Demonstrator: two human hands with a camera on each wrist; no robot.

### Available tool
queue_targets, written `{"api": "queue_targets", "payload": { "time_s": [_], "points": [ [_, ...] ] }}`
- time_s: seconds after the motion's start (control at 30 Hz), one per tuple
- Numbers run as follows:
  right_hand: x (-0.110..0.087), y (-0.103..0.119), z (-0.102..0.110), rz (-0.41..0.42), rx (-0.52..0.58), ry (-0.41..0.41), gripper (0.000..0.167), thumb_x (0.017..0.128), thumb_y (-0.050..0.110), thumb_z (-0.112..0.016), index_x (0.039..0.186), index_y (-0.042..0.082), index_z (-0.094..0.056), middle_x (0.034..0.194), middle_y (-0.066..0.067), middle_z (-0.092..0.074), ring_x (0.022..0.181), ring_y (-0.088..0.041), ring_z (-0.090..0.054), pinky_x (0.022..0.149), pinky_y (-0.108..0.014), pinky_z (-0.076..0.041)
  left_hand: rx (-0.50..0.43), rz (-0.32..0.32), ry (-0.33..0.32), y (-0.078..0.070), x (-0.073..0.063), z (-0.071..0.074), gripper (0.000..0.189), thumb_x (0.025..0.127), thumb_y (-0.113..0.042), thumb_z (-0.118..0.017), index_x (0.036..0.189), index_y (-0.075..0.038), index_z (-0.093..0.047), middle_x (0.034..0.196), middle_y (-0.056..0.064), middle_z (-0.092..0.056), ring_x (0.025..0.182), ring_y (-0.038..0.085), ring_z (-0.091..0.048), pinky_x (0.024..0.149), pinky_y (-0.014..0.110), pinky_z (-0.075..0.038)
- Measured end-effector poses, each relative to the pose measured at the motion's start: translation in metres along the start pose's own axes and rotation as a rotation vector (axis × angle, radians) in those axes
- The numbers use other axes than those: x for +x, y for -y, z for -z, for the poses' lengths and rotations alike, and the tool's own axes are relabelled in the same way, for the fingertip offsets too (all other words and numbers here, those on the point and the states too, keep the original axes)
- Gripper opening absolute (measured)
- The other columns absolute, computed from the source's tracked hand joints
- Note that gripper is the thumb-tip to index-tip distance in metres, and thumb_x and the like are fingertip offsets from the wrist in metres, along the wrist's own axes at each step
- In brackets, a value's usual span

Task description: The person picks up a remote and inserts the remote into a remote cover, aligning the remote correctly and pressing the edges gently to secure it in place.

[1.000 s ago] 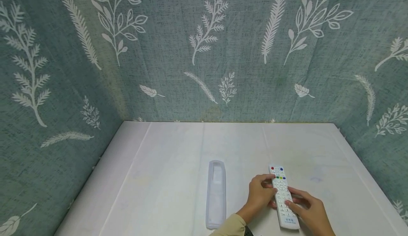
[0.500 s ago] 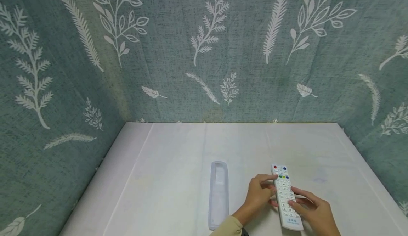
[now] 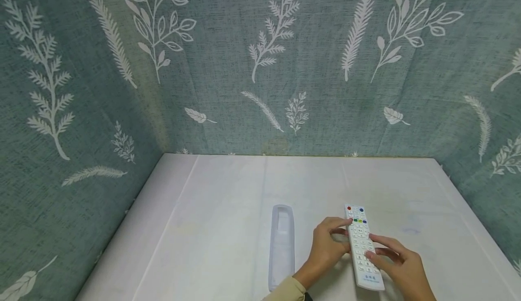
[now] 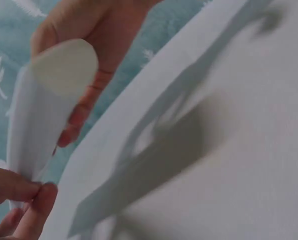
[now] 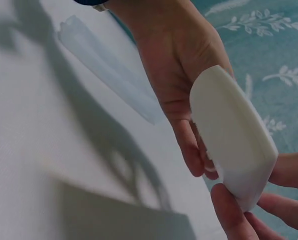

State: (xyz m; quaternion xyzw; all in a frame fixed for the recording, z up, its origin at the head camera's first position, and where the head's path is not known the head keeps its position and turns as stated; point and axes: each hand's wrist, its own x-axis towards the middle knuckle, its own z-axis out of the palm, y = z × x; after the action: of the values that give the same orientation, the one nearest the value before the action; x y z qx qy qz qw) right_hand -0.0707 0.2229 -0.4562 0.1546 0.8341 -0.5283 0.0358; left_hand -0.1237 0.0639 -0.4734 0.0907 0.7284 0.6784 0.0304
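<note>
A white remote control [image 3: 362, 260] with red, blue, green and yellow buttons near its top is held above the table, button side up in the head view. My left hand [image 3: 325, 244] grips its left edge, with fingertips at the coloured buttons. On the opposite edge, my right hand [image 3: 400, 265] holds the lower half, thumb on the buttons. Both wrist views show the smooth back of the remote control [image 5: 231, 130] between the hands, its buttons hidden there. To the left lies a translucent remote cover [image 3: 281, 246], apart from both hands.
The white table [image 3: 203, 224] bears shadows of the hands and remote, seen in the wrist views. Green-blue fabric walls [image 3: 228, 66] with white leaf prints rise at its back and sides.
Over the last half second the remote control and both hands have shifted slightly left and farther from me. The grip looks the same. The head view has drifted a little.
</note>
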Motion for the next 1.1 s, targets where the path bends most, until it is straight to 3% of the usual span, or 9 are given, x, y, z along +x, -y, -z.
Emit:
{"api": "queue_targets", "payload": {
  "time_s": [0.1, 0.33, 0.63, 0.77, 0.97, 1.1],
  "points": [
    [-0.001, 0.001, 0.000, 0.070, 0.042, -0.031, 0.061, 0.078, 0.031, -0.078, 0.128, 0.004, -0.058, 0.127, -0.007, -0.057, 0.091, -0.003, -0.061, 0.076, -0.017, -0.054, -0.002, -0.029, 0.003, -0.002, 0.000, 0.000, 0.053, 0.065, 0.019, -0.073, 0.111, -0.008, -0.071, 0.104, -0.008, -0.059, 0.091, 0.005, -0.062, 0.071, 0.024, -0.057],
    [-0.005, 0.005, 0.001, 0.204, 0.122, -0.081, 0.050, 0.080, 0.019, -0.077, 0.122, -0.002, -0.061, 0.111, 0.014, -0.061, 0.089, -0.002, -0.061, 0.072, -0.019, -0.055, -0.043, -0.085, 0.003, -0.008, -0.001, 0.000, 0.048, 0.068, 0.017, -0.074, 0.112, -0.001, -0.068, 0.113, -0.002, -0.056, 0.098, 0.006, -0.059, 0.073, 0.019, -0.055],
    [-0.010, 0.013, 0.004, 0.263, 0.145, -0.103, 0.043, 0.083, 0.018, -0.075, 0.119, -0.002, -0.064, 0.121, -0.007, -0.062, 0.093, -0.006, -0.062, 0.076, -0.017, -0.053, -0.016, -0.209, 0.015, -0.014, -0.001, 0.006, 0.046, 0.070, 0.017, -0.072, 0.113, 0.002, -0.067, 0.116, 0.006, -0.056, 0.101, 0.010, -0.059, 0.075, 0.019, -0.055],
    [-0.010, 0.017, 0.005, 0.293, 0.120, -0.123, 0.041, 0.083, 0.019, -0.074, 0.117, -0.002, -0.065, 0.121, -0.005, -0.062, 0.095, -0.005, -0.061, 0.080, -0.013, -0.050, 0.057, -0.328, 0.017, -0.014, 0.002, 0.009, 0.045, 0.069, 0.015, -0.073, 0.113, 0.003, -0.066, 0.117, 0.008, -0.056, 0.104, 0.012, -0.058, 0.077, 0.017, -0.053],
    [-0.011, 0.024, 0.010, 0.340, 0.184, -0.108, 0.036, 0.084, 0.010, -0.072, 0.117, -0.005, -0.064, 0.119, 0.003, -0.063, 0.099, -0.005, -0.061, 0.081, -0.013, -0.050, 0.276, -0.588, -0.042, -0.014, 0.006, 0.013, 0.048, 0.065, 0.010, -0.078, 0.111, 0.002, -0.067, 0.121, 0.007, -0.058, 0.111, 0.014, -0.057, 0.088, 0.016, -0.049],
    [-0.014, 0.028, 0.011, 0.320, 0.231, -0.104, 0.038, 0.084, 0.010, -0.072, 0.117, -0.006, -0.063, 0.120, 0.006, -0.062, 0.099, -0.004, -0.061, 0.077, -0.015, -0.052, 0.330, -0.675, -0.068, -0.016, 0.008, 0.014, 0.050, 0.064, 0.008, -0.080, 0.111, -0.002, -0.066, 0.119, 0.006, -0.060, 0.112, 0.014, -0.056, 0.092, 0.017, -0.046]
  ]
}}
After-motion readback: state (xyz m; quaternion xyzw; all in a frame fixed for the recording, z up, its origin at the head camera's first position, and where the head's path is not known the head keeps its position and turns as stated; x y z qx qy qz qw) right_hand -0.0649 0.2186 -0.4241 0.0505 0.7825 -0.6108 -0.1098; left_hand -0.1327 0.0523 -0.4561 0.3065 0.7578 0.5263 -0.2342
